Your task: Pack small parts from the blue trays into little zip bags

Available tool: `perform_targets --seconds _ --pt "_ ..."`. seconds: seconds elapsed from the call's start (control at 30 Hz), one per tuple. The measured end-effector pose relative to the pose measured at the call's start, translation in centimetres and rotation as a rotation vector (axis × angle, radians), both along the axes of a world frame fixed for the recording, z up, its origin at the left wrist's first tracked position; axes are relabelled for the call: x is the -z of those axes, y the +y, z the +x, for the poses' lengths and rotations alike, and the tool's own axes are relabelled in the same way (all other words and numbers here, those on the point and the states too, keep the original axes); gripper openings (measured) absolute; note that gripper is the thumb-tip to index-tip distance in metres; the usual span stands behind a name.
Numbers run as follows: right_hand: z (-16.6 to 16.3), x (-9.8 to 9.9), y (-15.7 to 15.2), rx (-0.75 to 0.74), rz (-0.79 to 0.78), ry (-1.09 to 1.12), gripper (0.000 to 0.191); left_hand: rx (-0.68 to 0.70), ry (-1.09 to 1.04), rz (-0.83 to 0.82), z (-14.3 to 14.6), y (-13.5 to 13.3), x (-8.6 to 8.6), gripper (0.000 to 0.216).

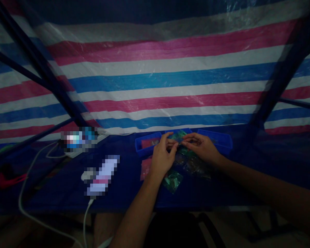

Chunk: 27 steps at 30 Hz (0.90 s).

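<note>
My left hand (162,155) and my right hand (201,146) meet over the dark blue table (54,186), fingertips pinched together on a small clear plastic bag (177,139) with greenish contents. Both hands are closed on it. Beneath them lie several small clear bags, one holding green parts (172,180) near my left wrist and others (196,167) under my right hand. A pink packet (145,168) lies left of my left hand. Just behind the hands stand blue trays (144,142), one with red contents.
A striped pink, blue and white tarp (155,79) hangs behind the table, with dark blue poles (36,58) at the left and right. White cables (28,179) run across the table's left side past blurred-out items (103,175). Another blue tray (219,139) sits at the right.
</note>
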State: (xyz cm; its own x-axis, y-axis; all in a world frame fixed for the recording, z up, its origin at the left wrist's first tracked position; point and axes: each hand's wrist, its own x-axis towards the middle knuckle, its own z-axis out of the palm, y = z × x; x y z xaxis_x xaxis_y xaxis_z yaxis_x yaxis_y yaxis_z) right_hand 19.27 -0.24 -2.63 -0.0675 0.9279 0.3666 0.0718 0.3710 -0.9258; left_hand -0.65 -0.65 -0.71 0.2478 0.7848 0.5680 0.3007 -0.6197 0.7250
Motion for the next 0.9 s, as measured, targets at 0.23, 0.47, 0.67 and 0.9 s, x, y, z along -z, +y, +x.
perform_targets --seconds 0.23,0.47,0.67,0.9 --pt "0.3 0.3 0.3 0.006 0.004 -0.011 0.037 -0.013 0.011 -0.005 -0.1 0.1 0.0 0.041" --pt "0.3 0.5 0.3 0.029 0.042 0.002 0.039 0.028 -0.004 -0.031 0.1 0.2 0.1 0.045" --pt "0.3 0.2 -0.1 0.121 0.202 -0.235 0.026 -0.058 0.01 0.02 -0.1 0.6 0.3 0.036" --pt "1.1 0.2 0.0 0.093 0.427 -0.777 0.027 -0.212 0.006 0.075 -0.5 0.8 0.2 0.033"
